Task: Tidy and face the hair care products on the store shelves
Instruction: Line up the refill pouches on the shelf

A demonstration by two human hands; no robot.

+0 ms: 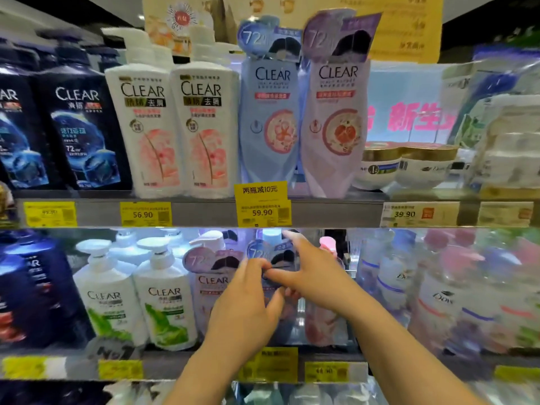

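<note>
Both hands are raised at the lower shelf. The left hand [248,302] is curled against the front of the blue-tagged Clear bottle [270,255], apparently gripping it; the right hand [309,276] pinches the bottle's neck tag, index finger extended. Just left of the hands, the pink-tagged bottle [211,283] stands touching it. Beyond, the upper-shelf bottles [271,112] are already faced. Risk: neighbour is knocked over, or tag torn, if the bottle is twisted hard.

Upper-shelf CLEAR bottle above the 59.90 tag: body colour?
Pale blue bottle, with a pink floral circle on its front; head view.
</note>
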